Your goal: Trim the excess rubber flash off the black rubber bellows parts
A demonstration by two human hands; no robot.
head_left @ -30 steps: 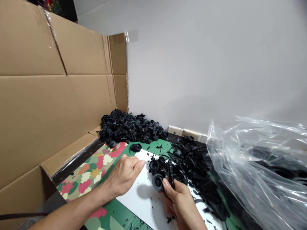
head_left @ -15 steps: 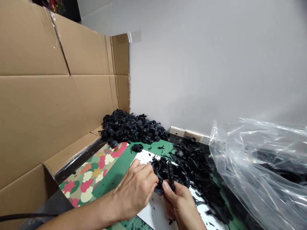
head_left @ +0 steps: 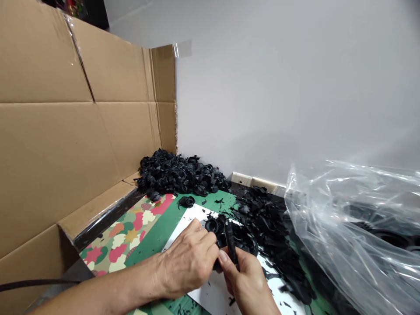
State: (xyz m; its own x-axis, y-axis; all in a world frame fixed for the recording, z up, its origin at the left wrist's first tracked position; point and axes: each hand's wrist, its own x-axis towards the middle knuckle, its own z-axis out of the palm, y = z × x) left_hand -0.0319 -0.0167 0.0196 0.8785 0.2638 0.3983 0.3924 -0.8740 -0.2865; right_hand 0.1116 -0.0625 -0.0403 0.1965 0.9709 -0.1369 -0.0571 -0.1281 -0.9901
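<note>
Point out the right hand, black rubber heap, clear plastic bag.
Right hand (head_left: 247, 280), head view, back of hand.
Black rubber heap (head_left: 180, 175), head view, its middle.
Clear plastic bag (head_left: 348, 227), head view, its middle.

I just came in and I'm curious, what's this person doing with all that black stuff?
A person is working with both hands over a white sheet. The right hand pinches a black rubber strip, and the left hand is at a round black rubber piece. Black scraps lie beside them, and a heap of ribbed rubber pieces sits against a cardboard wall.
</note>
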